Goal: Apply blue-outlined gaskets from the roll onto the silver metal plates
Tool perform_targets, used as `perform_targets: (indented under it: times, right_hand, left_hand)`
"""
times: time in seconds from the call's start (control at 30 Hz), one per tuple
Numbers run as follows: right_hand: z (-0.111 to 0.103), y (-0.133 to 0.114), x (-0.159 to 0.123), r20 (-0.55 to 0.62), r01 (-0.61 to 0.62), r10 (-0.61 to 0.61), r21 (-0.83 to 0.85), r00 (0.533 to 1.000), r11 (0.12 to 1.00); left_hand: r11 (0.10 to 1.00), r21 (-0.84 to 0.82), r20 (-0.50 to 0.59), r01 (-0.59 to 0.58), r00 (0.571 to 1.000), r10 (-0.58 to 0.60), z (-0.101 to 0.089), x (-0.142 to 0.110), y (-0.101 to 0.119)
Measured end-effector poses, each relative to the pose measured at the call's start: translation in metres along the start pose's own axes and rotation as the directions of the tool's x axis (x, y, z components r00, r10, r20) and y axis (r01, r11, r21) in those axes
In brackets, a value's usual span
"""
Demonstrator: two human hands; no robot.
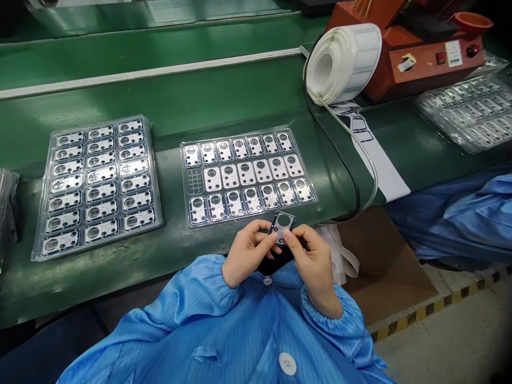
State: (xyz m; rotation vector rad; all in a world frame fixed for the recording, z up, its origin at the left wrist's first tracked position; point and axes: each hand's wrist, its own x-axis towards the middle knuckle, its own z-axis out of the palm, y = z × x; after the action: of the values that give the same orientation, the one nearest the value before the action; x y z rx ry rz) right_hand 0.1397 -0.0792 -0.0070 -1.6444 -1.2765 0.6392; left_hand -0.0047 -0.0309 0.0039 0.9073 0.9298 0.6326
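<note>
Right at the front edge of the green conveyor belt, both hands are working on one small blue-rimmed metal plate, pinching it up in front of the chest. The left hand is curled closed, with its fingertips on the plate's left edge, and the right hand is gripping from the other side, its thumb lying over the lower corner. So neither hand is open, and the plate is sitting about midway between them. Its long axis is pointing away from the person with a slight lean, big round hole at the far end, small hole at the near end. Just ahead, a transparent blister tray of matching plates is lying on the belt, with one pocket showing no plate. A second full tray is lying further left, and a roll of white labels is sitting beside an orange machine
</note>
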Motion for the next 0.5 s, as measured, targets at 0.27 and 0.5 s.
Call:
perform_targets:
  times: [0.27, 0.5]
  right_hand:
    - [0.0018, 0.0011, 0.0045, -0.071, -0.05, 0.052, 0.022, 0.996, 0.998]
    - [0.0013, 0.0008, 0.0017, -0.068, -0.088, 0.095, 0.097, 0.993, 0.991]
  left_hand:
    - [1.0, 0.03, 0.018, 0.01, 1.0, -0.01, 0.0018, 0.0, -0.0053]
    - [1.0, 0.021, 0.04, 0.01, 0.999, -0.011, 0.0026, -0.0002, -0.0079]
